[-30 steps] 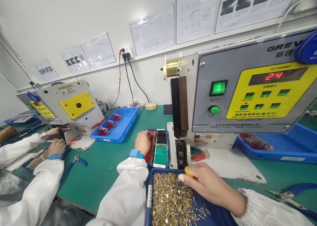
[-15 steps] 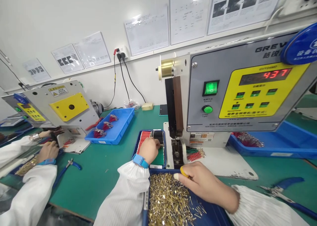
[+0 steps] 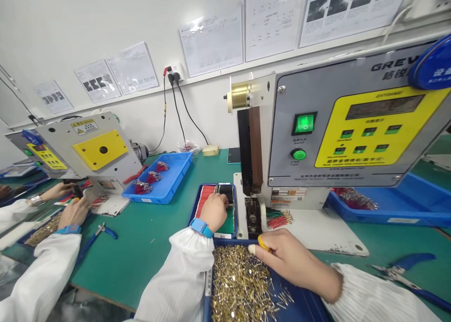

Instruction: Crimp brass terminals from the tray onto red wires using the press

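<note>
My left hand (image 3: 214, 211), with a blue wristband, reaches over a small blue tray (image 3: 193, 215) of sorted wires. Its fingers are bent and drawn together by the black wires (image 3: 225, 190); what the fingertips grip is hidden. Red wires (image 3: 207, 193) lie to the left of them, and green wires (image 3: 227, 223) below. Over the upper edge of a bin of gold metal pins (image 3: 239, 284), my right hand (image 3: 287, 258) is closed, thumb against a yellow-covered finger. I cannot make out anything between them. Just beyond it stands the machine's black press head (image 3: 252, 216).
The grey machine (image 3: 299, 91) rises at right, finished wires (image 3: 280, 218) on its base. Pliers (image 3: 401, 270) lie at the right, another pair (image 3: 95, 239) at left. A blue tray (image 3: 176, 185) holds wire bundles. A co-worker's hands (image 3: 73, 214) are at another machine.
The machine's display showed red digits and now appears dark. My left hand has shifted slightly within the wire tray, and the view has moved a little. My right hand keeps its pose.
</note>
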Available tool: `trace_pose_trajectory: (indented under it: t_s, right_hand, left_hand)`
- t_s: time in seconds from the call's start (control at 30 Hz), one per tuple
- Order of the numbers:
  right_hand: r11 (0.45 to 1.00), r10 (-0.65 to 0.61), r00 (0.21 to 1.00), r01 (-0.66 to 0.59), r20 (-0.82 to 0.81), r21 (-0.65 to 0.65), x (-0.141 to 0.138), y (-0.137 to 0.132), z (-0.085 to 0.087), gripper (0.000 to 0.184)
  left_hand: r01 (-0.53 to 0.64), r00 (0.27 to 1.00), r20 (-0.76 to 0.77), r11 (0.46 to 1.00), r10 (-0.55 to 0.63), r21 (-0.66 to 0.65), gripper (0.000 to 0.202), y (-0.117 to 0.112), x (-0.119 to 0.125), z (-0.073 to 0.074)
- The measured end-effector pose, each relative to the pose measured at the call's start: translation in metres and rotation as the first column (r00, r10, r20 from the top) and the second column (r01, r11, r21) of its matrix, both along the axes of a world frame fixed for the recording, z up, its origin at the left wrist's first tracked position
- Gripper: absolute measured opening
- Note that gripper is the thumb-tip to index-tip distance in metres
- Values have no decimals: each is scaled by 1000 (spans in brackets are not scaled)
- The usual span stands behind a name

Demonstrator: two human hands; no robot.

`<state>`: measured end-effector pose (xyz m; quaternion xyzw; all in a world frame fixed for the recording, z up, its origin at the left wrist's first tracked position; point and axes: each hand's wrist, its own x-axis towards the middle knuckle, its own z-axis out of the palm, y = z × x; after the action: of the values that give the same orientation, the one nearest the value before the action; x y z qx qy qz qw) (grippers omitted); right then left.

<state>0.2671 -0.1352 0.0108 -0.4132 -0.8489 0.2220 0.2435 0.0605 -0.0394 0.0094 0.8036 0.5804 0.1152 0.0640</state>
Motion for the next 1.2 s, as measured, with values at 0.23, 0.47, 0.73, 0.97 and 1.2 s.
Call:
trace_pose_trajectory:
  t_s: [0.23, 0.47, 0.73, 0.97, 1.2]
  right_hand:
    - [1000, -1, 1000, 1, 28, -8, 0, 0, -1, 47]
    - [1000, -12, 1000, 13, 21, -21, -1, 0, 2, 48]
    - [939, -43, 979, -29, -200, -343, 3, 5, 3, 48]
    - [748, 21, 941, -239, -338, -620, 11, 30, 53, 29]
    - [669, -93, 809, -381, -580, -638, 33, 50, 56, 25]
  left_hand:
    - [-100, 995, 35, 990, 97, 96, 27, 10, 3, -4]
    - [-112, 992, -46, 992, 114, 56, 25, 16, 7, -6]
    - [-109, 993, -35, 993, 111, 54, 25, 16, 7, -8]
    - [-70, 997, -12, 997, 70, 45, 23, 19, 1, -11]
    - [-60, 998, -8, 996, 60, 73, 23, 21, 1, -12]
